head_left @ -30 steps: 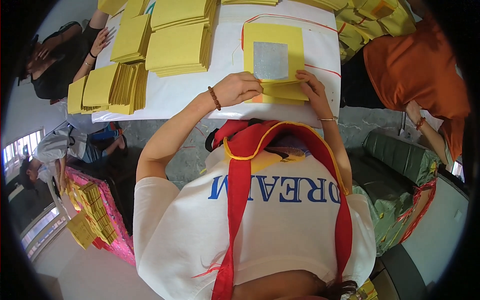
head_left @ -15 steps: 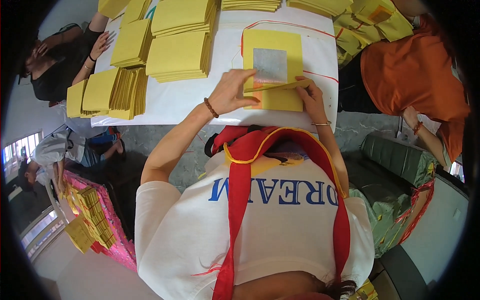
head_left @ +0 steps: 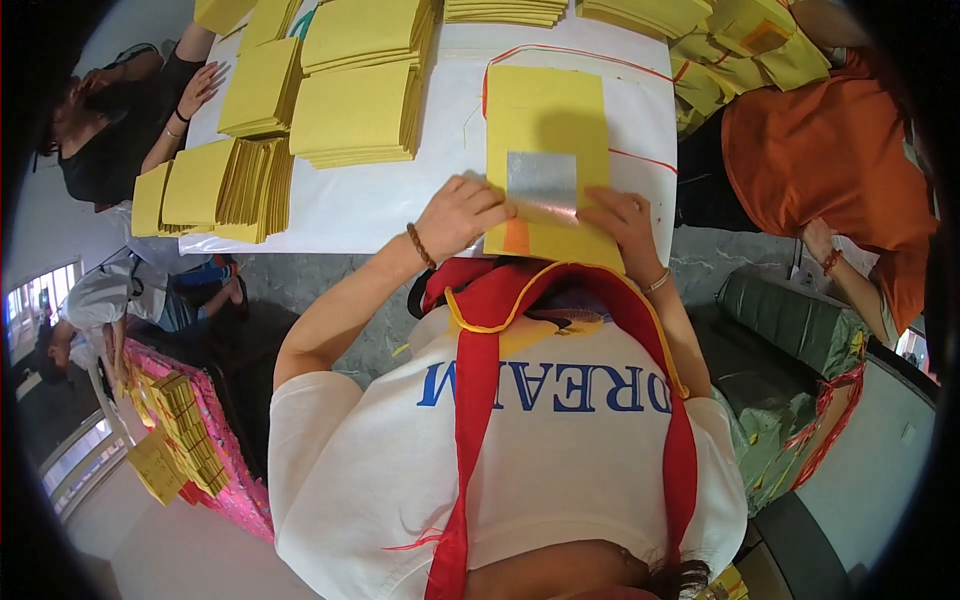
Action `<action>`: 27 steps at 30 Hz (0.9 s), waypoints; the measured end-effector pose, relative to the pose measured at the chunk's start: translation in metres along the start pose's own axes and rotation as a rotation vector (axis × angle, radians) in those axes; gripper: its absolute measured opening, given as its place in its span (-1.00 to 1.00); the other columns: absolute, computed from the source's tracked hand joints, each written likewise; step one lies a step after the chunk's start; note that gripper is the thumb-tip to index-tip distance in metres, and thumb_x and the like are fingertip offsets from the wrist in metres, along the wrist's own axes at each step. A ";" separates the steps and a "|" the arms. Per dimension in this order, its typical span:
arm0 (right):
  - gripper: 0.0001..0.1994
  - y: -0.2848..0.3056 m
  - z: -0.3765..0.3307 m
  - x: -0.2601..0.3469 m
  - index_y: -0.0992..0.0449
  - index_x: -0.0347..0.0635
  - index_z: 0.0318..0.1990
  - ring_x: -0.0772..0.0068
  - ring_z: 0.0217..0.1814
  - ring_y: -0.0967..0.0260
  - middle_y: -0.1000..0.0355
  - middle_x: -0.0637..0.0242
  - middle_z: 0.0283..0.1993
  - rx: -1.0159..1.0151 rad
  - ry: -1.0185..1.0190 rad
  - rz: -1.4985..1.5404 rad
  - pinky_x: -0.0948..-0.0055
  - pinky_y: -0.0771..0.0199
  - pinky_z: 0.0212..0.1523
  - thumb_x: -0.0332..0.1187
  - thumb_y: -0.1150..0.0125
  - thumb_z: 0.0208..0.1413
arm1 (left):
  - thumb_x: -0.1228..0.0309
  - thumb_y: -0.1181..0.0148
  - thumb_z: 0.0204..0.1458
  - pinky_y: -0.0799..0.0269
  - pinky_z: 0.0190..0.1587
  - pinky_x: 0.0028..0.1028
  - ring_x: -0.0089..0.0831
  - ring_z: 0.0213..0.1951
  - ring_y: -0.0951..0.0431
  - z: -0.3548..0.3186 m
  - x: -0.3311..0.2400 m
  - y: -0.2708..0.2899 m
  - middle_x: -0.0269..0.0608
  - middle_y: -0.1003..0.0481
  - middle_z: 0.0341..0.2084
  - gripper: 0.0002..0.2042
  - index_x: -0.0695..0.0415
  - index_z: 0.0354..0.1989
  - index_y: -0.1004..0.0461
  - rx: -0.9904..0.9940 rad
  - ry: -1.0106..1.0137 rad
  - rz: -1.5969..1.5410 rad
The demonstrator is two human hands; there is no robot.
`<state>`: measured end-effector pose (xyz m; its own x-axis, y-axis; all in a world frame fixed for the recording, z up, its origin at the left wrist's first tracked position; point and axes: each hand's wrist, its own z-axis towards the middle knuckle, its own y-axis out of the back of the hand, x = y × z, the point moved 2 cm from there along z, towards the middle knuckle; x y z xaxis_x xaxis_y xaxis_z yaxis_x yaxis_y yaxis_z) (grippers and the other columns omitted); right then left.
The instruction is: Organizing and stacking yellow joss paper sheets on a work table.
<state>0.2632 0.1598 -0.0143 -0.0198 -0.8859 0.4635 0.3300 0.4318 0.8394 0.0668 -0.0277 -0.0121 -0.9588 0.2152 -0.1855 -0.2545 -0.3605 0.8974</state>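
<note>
A yellow paper sheet (head_left: 547, 105) lies in front of me, with a silver foil square (head_left: 541, 180) in its middle and an orange patch below that. Its near edge hangs slightly past the table edge. My left hand (head_left: 458, 220) has curled fingers closed on the sheet's left edge, by the orange patch. Opposite it, my right hand (head_left: 628, 225) grips the right edge, its fingertips beside the foil. Both thumbs are mostly hidden.
Stacks of folded yellow paper (head_left: 355, 110) cover the table's left side, and more yellow packets (head_left: 740, 50) lie at the far right. Red string (head_left: 640, 155) trails over the white tabletop (head_left: 450, 135). People stand at left and right; a green wrapped bundle (head_left: 790, 320) is behind right.
The fold that was raised across the sheet's near part is flat now. The sheet's near part and foil have come toward me, and my right hand has moved nearer.
</note>
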 end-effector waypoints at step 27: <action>-0.53 -0.032 0.046 -0.017 -0.38 -0.07 0.07 0.67 -0.58 -0.13 -0.43 0.35 -0.45 -0.237 -0.769 0.384 0.62 -0.21 -0.50 -0.25 -0.20 -0.05 | 0.21 -0.08 0.00 -0.34 -0.44 -0.39 -0.36 -0.52 -0.48 0.019 0.053 -0.056 -0.16 -0.48 -0.59 -0.69 0.22 -0.26 -0.38 -0.101 1.144 -0.798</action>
<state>0.2095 0.1689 -0.0360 -0.4671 -0.2917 0.8347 0.6290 0.5539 0.5455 0.0327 0.0213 -0.0641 -0.1103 -0.4423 -0.8901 -0.7349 -0.5666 0.3726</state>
